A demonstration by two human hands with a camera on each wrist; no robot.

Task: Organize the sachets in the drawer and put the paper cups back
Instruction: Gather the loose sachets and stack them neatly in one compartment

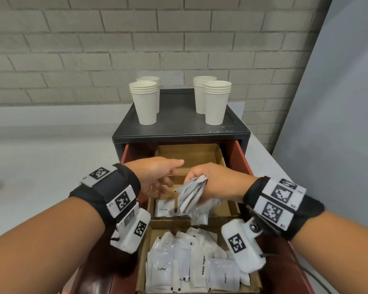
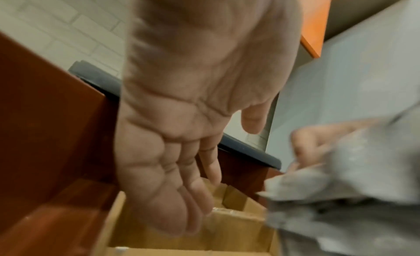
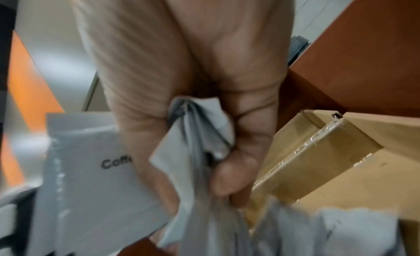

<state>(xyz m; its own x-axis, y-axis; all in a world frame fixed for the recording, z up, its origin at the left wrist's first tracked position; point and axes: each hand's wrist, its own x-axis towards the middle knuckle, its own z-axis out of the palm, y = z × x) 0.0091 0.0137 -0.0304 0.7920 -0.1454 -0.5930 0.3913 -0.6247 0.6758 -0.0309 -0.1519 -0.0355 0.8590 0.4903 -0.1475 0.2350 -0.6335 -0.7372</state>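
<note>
So the right hand (image 1: 216,183) has a whole bunch of white sachets (image 1: 192,195) clamped in its fist, fingers curled tight around them, and it's holding them above the middle cardboard compartment (image 1: 232,209) of the open red drawer (image 1: 240,154). The wrist view shows one of that bunch reads "Coff…" but the rest is too blurry to read. The left hand (image 1: 157,175) is right next to it with fingers loosely spread and nothing in it, palm hanging over the same part of the drawer.

One lone "Cream" sachet (image 1: 165,207) lies flat in that middle compartment. The near compartment (image 1: 141,279) is a messy pile of sachets (image 1: 191,264), some marked Coffee and one White Sugar. The far compartment (image 1: 189,151) is at the back.

The paper cups (image 1: 145,102) sit in four short stacks on top of the dark cabinet (image 1: 179,128), two left, two right, all upright.
</note>
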